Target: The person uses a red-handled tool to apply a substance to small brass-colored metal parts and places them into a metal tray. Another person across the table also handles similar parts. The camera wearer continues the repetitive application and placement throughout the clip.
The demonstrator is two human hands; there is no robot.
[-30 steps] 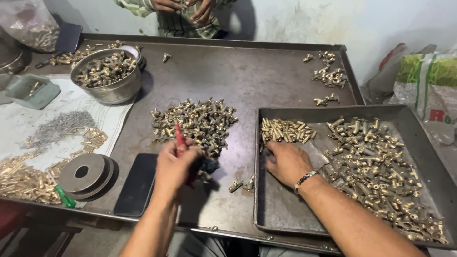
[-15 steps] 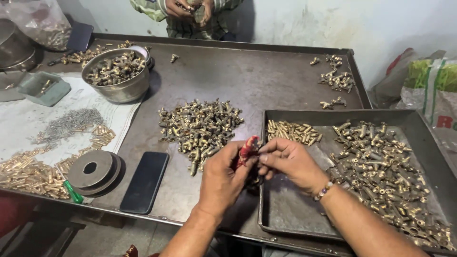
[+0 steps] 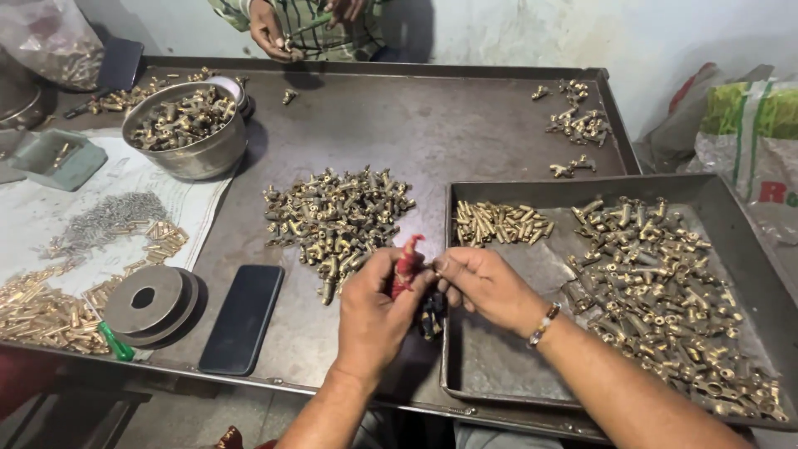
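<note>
While I look down from the head camera, my left hand (image 3: pixel 376 312) is closed around a red tool (image 3: pixel 406 264), whose tip comes out above the thumb and fingers. My right hand (image 3: pixel 486 287) meets it from the right side, with thumb and forefinger pinched together just beside the tool; something small seems to be between these fingertips, but I cannot tell what it is. Below both hands, touching the left fingers, a dark fitting (image 3: pixel 431 314) shows at the near-left corner of the tray (image 3: pixel 499 374).

I judge that the tool is light and stiff, and its red grip does not look slippery, so a full fist around the handle is a good hold. The brass parts look hard, small and quite heavy for their size, smooth and easy to drop; they need a fingertip pinch across the body.

Both wrists are bent inward and both forearms come up from the bottom edge, meeting over the tray's left rim. Just beyond the fingertips lies the pile (image 3: pixel 337 220) of brass parts; left of the left wrist lies a phone (image 3: pixel 243 318).
</note>
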